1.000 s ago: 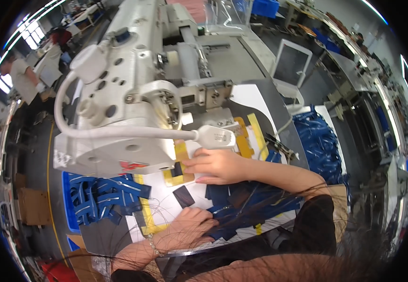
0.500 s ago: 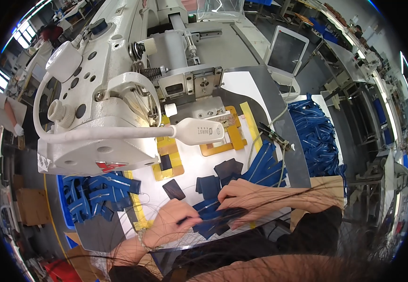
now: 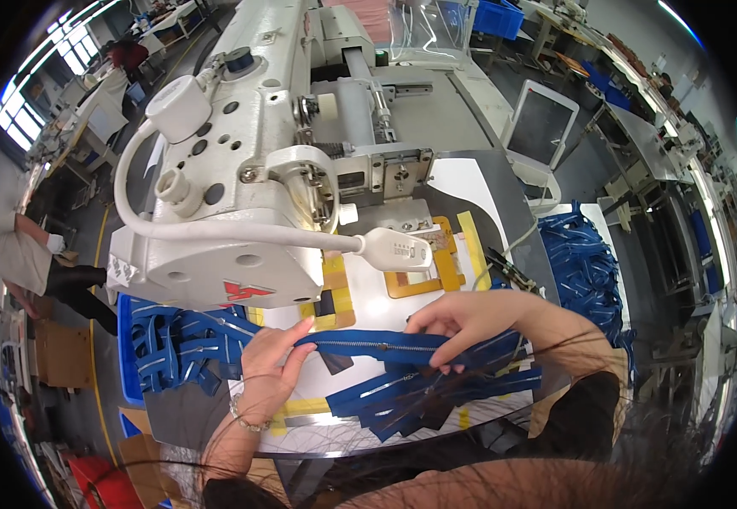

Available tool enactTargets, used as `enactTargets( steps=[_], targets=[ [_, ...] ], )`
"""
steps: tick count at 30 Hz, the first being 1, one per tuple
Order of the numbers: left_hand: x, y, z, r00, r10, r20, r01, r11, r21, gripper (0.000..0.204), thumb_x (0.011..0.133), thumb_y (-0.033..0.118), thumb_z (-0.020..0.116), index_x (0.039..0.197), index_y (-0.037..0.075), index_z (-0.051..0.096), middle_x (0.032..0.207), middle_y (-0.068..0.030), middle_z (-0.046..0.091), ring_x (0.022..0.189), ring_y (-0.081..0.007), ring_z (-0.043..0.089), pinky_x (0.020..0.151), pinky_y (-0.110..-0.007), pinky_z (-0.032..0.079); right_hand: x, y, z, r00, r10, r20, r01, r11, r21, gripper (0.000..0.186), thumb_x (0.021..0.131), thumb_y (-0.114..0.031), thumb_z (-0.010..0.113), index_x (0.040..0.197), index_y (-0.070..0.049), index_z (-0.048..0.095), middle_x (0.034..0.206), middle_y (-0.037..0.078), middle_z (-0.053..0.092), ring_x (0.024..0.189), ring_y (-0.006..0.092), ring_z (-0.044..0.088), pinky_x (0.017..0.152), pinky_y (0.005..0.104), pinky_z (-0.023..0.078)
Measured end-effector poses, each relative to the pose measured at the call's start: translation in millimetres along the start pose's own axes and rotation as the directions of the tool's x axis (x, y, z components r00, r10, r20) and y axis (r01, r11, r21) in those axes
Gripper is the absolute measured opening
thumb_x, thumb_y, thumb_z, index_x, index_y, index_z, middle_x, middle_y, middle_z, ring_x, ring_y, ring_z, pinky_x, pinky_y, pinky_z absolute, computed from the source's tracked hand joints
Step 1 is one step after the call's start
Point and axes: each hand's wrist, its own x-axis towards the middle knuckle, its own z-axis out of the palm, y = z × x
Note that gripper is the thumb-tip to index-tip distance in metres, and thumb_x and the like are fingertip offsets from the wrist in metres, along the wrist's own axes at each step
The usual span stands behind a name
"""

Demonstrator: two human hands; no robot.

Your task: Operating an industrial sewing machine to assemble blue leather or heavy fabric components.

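Observation:
A blue zipper (image 3: 368,343) with silver teeth is stretched level above the worktable. My left hand (image 3: 268,369), a beaded bracelet on its wrist, pinches the zipper's left end between thumb and fingers. Farther right, my right hand (image 3: 483,327) has its fingers closed on the same zipper. Beneath lies a fanned heap of blue zippers (image 3: 423,394) on the white work surface, partly covered by the right hand. One dark fabric patch (image 3: 334,360) shows below the stretched zipper.
A large white sewing machine (image 3: 224,212) stands ahead, its white lamp head (image 3: 395,248) over a yellow clamp frame (image 3: 449,263). Blue bins (image 3: 129,373) of zippers sit left; a zipper pile (image 3: 585,271) lies right. A person (image 3: 25,254) stands far left.
My hands have risen from the heap and spread apart, and a zipper is now stretched between them. The heap looks rearranged, and the view has shifted, so the machine appears farther right and lower.

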Motion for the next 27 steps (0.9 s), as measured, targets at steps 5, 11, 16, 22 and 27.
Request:
enactTargets(
  steps=[5,11,16,22,27],
  targets=[
    [8,-18,-14,0.907,0.404,0.116,-0.42,0.863,0.28,0.026,0.07,0.005,0.067,0.096,0.008,0.066,0.08,-0.002,0.063,0.064,-0.0172,0.053,0.057,-0.028,0.039,-19,-16,-15,0.947,-0.312,-0.073,0.11,0.53,-0.841,0.046,0.075,-0.003,0.065,0.12,-0.011,0.056,0.096,0.005,0.065,0.075,0.019,0.063,0.062,0.0287,0.05],
    [25,-18,16,0.61,0.626,0.485,-0.751,0.264,0.604,0.02,0.073,0.01,0.056,0.089,0.0,0.063,0.092,-0.0041,0.059,0.078,-0.0113,0.051,0.058,-0.022,0.036,-14,31,-31,0.766,-0.642,0.038,-0.291,-0.398,-0.87,0.048,0.07,-0.011,0.059,0.118,-0.016,0.057,0.107,0.001,0.057,0.067,0.0138,0.055,0.058,0.026,0.043],
    [24,-21,32,0.789,0.41,0.457,-0.61,0.437,0.661,0.025,0.073,0.012,0.055,0.093,-0.001,0.063,0.089,-0.0022,0.053,0.083,-0.0128,0.051,0.061,-0.023,0.037,-14,44,-31,0.78,-0.624,-0.039,-0.302,-0.321,-0.898,0.048,0.07,-0.011,0.059,0.117,-0.017,0.057,0.121,0.003,0.056,0.072,0.012,0.054,0.06,0.0241,0.042],
    [11,-14,35,0.871,0.283,0.401,-0.491,0.51,0.706,0.039,0.076,0.027,0.059,0.101,-0.003,0.061,0.09,-0.0031,0.054,0.076,-0.0135,0.048,0.064,-0.023,0.036,-9,41,-34,0.77,-0.638,-0.033,-0.257,-0.262,-0.93,0.043,0.07,-0.009,0.059,0.113,-0.017,0.06,0.115,0.0,0.059,0.075,0.0115,0.054,0.063,0.0246,0.042],
    [7,-11,32,0.888,0.214,0.406,-0.458,0.486,0.744,0.055,0.082,0.046,0.054,0.104,-0.004,0.06,0.093,-0.0026,0.053,0.08,-0.0128,0.046,0.067,-0.026,0.035,6,9,-35,0.788,-0.615,-0.028,-0.09,-0.07,-0.994,0.037,0.064,-0.017,0.067,0.1,-0.012,0.062,0.092,0.001,0.06,0.082,0.0189,0.054,0.07,0.0313,0.042]
  ],
)
